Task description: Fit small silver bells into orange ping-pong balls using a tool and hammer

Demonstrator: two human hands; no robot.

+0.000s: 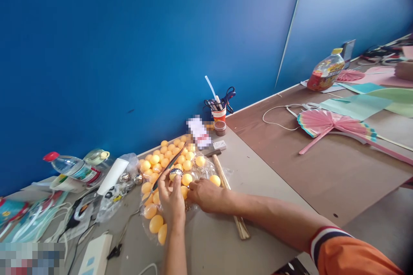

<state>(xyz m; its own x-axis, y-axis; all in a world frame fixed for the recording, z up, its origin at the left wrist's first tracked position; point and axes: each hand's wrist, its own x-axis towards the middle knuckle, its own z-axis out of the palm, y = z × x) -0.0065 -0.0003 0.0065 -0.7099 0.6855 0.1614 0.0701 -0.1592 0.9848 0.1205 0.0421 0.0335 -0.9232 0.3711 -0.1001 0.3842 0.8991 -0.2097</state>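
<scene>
My left hand (172, 197) is closed around a shiny silver ball (176, 173), holding it up by thumb and fingers. Beside it, my right hand (204, 195) reaches in from the right with its fingers drawn together. What they pinch, if anything, is hidden. Both hands are over a clear plastic bag of several orange balls (156, 224), spread on the grey table. A long, thin dark strip (169, 166) lies across the balls, partly behind my left hand. Just right of the bag lies a wooden stick (241, 227), with a dark piece at its far end.
Bottles (72, 167), a white roll (112, 176), cables and a power strip (95, 255) crowd the left. A cup of tools (219, 114) stands by the blue wall (145, 51). Rightward lie a pink paper fan (322, 122), coloured sheets and a juice bottle (325, 71).
</scene>
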